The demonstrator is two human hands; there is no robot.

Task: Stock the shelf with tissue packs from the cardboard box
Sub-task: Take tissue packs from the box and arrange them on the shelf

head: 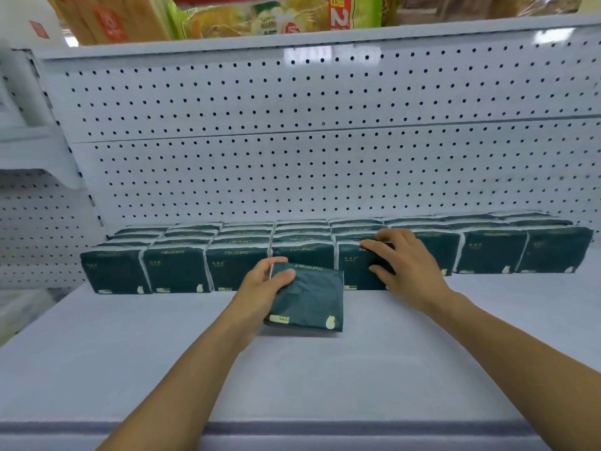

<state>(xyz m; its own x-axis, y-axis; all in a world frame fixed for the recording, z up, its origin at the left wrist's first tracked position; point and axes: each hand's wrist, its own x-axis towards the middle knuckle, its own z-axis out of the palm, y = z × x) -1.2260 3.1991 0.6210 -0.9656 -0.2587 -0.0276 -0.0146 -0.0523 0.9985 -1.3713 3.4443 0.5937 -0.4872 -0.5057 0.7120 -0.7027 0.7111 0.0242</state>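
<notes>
1. Fingers of the left hand are curled around the left edge of one dark green tissue pack, with the thumb pressed on its front face.
2. This pack is tilted and sits just in front of the stocked row, its lower edge close to the white shelf.
3. The right hand lies on a standing pack in the row of packs; its fingers are spread and slightly bent over the top edge, and the thumb touches the front face.
4. The row of packs stands upright, side by side, several deep, against the white pegboard wall.
5. Both forearms reach in from the near edge of the shelf.
6. Above, an upper shelf holds colourful bags, partly blurred.
</notes>
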